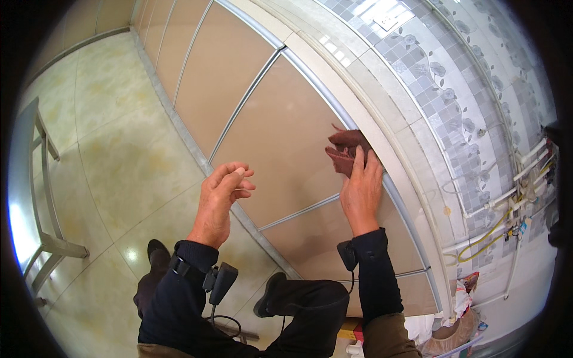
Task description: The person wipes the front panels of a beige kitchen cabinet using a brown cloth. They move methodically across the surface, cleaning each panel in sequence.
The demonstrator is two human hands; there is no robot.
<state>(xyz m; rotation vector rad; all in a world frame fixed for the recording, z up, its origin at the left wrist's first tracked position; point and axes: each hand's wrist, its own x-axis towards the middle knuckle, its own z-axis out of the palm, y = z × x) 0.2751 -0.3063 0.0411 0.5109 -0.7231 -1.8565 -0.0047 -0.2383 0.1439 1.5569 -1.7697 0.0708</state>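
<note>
A reddish-brown cloth (346,146) is bunched under my right hand (362,188), near the top of a tan cabinet door (286,143). The fingers of that hand press the cloth against the upper edge of the door, by its silver metal trim. My left hand (222,200) hangs in the air in front of the same row of doors, left of the cloth. Its fingers are loosely curled and a little apart, and I see nothing between them.
Above the doors runs a pale stone ledge (391,107), with a patterned tiled wall behind. A metal-framed table (39,197) stands at the far left. White pipes and a yellow hose (486,250) are at the right. Bags (450,337) lie at the lower right.
</note>
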